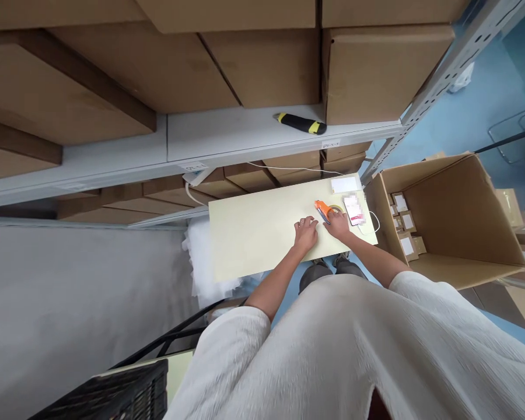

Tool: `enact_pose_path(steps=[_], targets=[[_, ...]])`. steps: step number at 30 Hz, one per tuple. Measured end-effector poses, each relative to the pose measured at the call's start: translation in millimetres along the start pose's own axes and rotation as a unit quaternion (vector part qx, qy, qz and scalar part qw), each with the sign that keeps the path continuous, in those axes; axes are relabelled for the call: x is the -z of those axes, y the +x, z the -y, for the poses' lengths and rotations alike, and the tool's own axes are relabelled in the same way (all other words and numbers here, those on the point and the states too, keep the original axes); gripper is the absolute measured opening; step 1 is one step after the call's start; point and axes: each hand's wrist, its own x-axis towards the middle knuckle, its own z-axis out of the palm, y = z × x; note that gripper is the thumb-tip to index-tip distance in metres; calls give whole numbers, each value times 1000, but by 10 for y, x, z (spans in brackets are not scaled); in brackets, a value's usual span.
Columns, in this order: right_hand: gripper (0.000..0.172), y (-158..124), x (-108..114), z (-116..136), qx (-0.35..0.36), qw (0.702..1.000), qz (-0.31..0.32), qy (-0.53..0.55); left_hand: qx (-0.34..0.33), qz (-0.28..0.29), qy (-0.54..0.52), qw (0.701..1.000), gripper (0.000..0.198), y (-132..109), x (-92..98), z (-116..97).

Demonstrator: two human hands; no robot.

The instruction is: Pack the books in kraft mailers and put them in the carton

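Observation:
My right hand is closed around an orange tape dispenser with a yellowish tape roll. The dispenser's toothed end points away to the left, and my palm hides part of its body. Beside it, my left hand rests on the pale tabletop. Its fingers are bent a little and apart, with nothing visible in them. A phone with a lit screen lies just right of the dispenser. Behind the phone is a white flat rectangular item.
A large open carton with several small labelled boxes stands right of the table. A black-and-yellow utility knife lies on the grey shelf ahead, among brown cartons. A black crate is at lower left.

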Motion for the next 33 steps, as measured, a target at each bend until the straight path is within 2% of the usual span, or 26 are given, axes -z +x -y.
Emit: enact_pose_path(steps=[4, 7, 11, 14, 18, 21, 25, 29, 33], targets=[[44, 25, 13, 56, -29, 999, 14, -21, -4, -6, -5, 1000, 52, -90, -14, 131], [44, -8, 74, 91, -32, 999, -5, -26, -8, -12, -10, 1000, 52, -136, -10, 238], [42, -101, 300, 161, 27, 998, -62, -18, -7, -24, -16, 1000, 52, -173, 48, 372], [42, -157, 633, 271, 105, 987, -123, -11, -1, -43, -21, 999, 52, -187, 138, 442], [45, -123, 1269, 570, 210, 954, -212, -23, 7, -72, -22, 997, 53, -208, 288, 490], [50, 35, 1789, 905, 261, 926, -268, -41, 17, -92, -21, 995, 51, -237, 389, 504], [55, 419, 2380, 1372, 300, 903, -300, -70, 41, -122, -25, 991, 50, -314, 493, 529], [57, 863, 2729, 1708, 325, 890, -311, -75, 91, -152, -31, 984, 51, -458, 562, 598], [57, 1221, 2837, 1860, 318, 897, -293, -89, 146, -179, -43, 972, 51, -668, 572, 697]])
